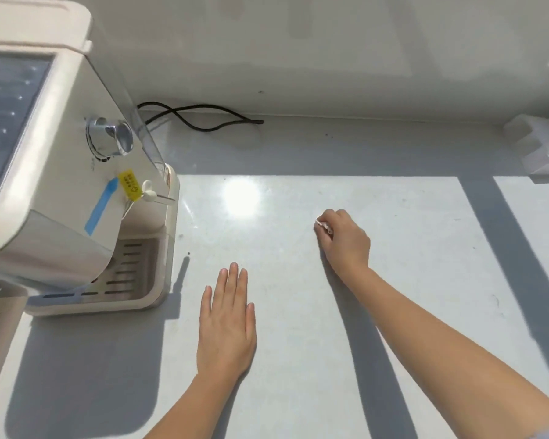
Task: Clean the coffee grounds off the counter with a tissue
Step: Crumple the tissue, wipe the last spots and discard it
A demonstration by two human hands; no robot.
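Left hand [225, 324] flat on counter [425, 280]; right hand [346, 239] grips crumpled tissue [323, 225].

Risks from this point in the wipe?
1. The right hand bunches the tissue into a small wad, so each pass likely covers little counter and may smear grounds.
2. Dark specks lie beside the coffee machine, well left of the tissue; they could be missed.
3. The left hand rests flat on the counter and may pick up or spread grounds.
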